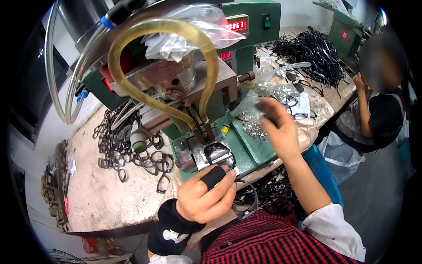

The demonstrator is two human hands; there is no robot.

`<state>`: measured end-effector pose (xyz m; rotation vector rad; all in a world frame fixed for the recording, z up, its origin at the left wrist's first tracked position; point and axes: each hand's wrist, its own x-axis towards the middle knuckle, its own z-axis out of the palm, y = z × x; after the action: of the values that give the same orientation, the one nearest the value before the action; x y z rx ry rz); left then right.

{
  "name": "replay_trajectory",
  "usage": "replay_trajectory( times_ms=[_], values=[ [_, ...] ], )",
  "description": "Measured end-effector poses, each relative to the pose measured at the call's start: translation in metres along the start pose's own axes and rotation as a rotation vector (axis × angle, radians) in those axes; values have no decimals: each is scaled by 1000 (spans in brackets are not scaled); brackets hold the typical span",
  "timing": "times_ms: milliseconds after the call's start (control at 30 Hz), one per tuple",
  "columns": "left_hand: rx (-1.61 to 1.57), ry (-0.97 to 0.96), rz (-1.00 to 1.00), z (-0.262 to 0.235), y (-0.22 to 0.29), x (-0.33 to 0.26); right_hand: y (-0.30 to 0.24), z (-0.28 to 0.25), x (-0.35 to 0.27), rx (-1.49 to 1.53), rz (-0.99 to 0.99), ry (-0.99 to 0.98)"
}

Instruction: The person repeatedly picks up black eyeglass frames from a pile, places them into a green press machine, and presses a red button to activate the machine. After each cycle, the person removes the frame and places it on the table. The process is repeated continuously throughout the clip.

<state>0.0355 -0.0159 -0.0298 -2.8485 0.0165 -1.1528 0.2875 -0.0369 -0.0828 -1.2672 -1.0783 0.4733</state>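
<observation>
My left hand (206, 193) is closed, with a black wrap on one finger. Its fingertips pinch the near edge of a black eyeglass frame (218, 152), which lies on the metal fixture (187, 154) under two upright prongs (203, 132) of the green machine. A second eyeglass frame (249, 206) hangs beside my left hand, above my lap; what supports it is hidden. My right hand (281, 130) is raised over the green tray (259, 147), thumb and fingers apart, with nothing visible between them. Below it, small shiny pieces (254, 127) lie in the tray near a clear plastic bag (246, 108).
Many black eyeglass frames (114, 143) are heaped on the worktable (92, 189) at left. Dark strips (307, 53) pile up at the back right. A yellowish hose (211, 57) loops before the machine. At right sits another person (373, 105), beside a white bag (338, 154).
</observation>
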Motion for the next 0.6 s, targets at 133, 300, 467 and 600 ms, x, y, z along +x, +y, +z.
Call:
replay_trajectory(
  times_ms=[133,300,467,600],
  values=[
    [-7,68,19,10,-5,-4,46,-35,-11,-99,-27,188],
    [-34,86,-52,14,-1,-8,34,-56,-40,-731,-48,-60],
    [-148,143,-306,21,30,-31,35,-34,-36,-973,-210,-21],
    [-85,123,-478,-2,72,-65,37,-27,-41,-988,-88,66]
  ],
)
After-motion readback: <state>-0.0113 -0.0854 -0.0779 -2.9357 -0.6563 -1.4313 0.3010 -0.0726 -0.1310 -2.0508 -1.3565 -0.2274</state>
